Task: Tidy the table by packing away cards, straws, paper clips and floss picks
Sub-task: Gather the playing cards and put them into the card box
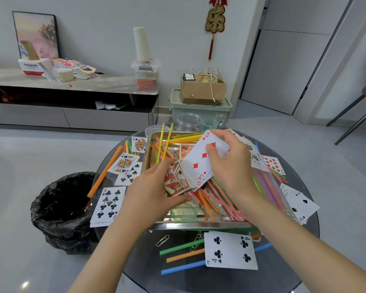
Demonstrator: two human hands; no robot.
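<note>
While a black-bagged bin [61, 210] is parked on the floor at far left, a nine of clubs [108, 206] is laid face up at the table [199, 280] edge beside it, with an orange straw [105, 172] and a king [124, 163] lying farther back. Next across, a printed pack [176, 180] is gripped by the left hand [150, 193], fingers curled round it, over the steel tray [199, 224]. Centre stage, the three of diamonds [201, 159] is pinched by the right hand [230, 163], thumb on its face, fingers behind, and its lower end is set against the pack's top. Whether it is inside the pack cannot be told. Pink, orange and green straws [218, 199] are heaped in the tray under both hands. Nearer the camera, a paper clip [162, 240] and a four of clubs [230, 250] are seen on the glass. At far right, spade cards [300, 205] are spread at the table's edge.
</note>
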